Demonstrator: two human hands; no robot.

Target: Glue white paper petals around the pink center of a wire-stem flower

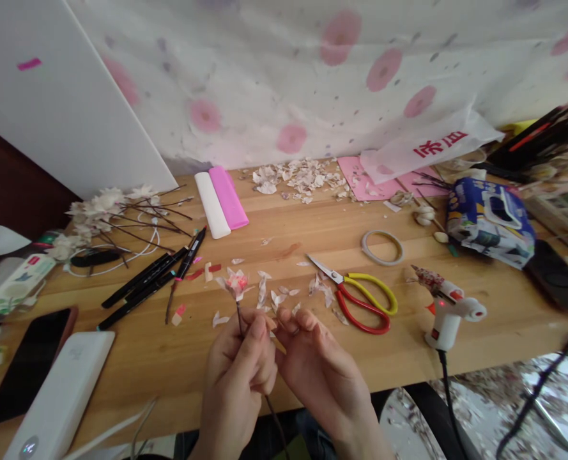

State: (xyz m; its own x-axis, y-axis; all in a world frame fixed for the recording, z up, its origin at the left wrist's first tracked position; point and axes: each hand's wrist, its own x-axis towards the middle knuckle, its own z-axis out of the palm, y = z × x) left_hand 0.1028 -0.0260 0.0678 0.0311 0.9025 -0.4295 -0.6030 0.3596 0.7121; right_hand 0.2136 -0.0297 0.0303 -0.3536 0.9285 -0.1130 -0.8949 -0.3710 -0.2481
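Note:
My left hand (240, 358) is closed round the thin dark stem of a small flower (236, 284) with pale and coral-pink petals, which stands upright above the fingers. The stem's lower end comes out below the hand. Close beside it, my right hand (317, 364) is turned palm up with curled fingers, its fingertips near the left fingers; whether something tiny is between them is too small to tell. Loose pale petals (278, 298) lie on the wooden table (274, 223) just beyond both hands. Scissors (355, 287) with red and yellow handles lie to the right of them.
Right: a tape roll (382, 248), a glue gun (449, 313) with a cable and a wipes pack (489, 217). Left: black markers (144, 281), white flowers on stems (104, 207), a phone (29, 364) and a white power bank (63, 396). Behind: crepe rolls (221, 201) and a petal pile (303, 179).

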